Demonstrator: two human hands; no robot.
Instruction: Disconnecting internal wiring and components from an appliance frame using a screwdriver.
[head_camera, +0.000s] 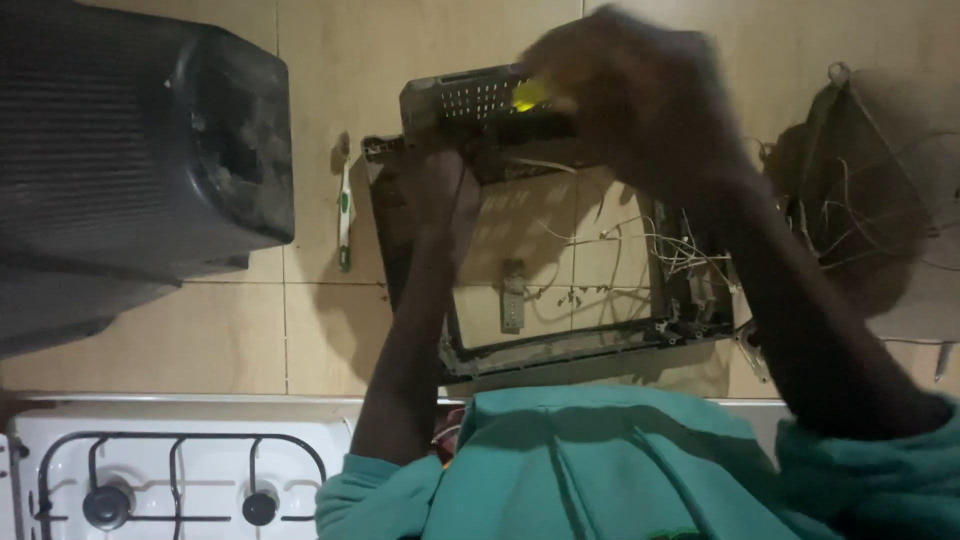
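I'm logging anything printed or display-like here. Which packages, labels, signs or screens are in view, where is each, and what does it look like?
No packages, labels or signs can be made out.
Empty screen frame: dark, rectangular, lying on the tiled floor mid-picture, floor showing through it, loose white wires inside; the left hand is at its left edge.
Dark rear casing of a set: bulky, ribbed, upper left.

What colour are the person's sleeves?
Teal green sleeves, seen in the head view.
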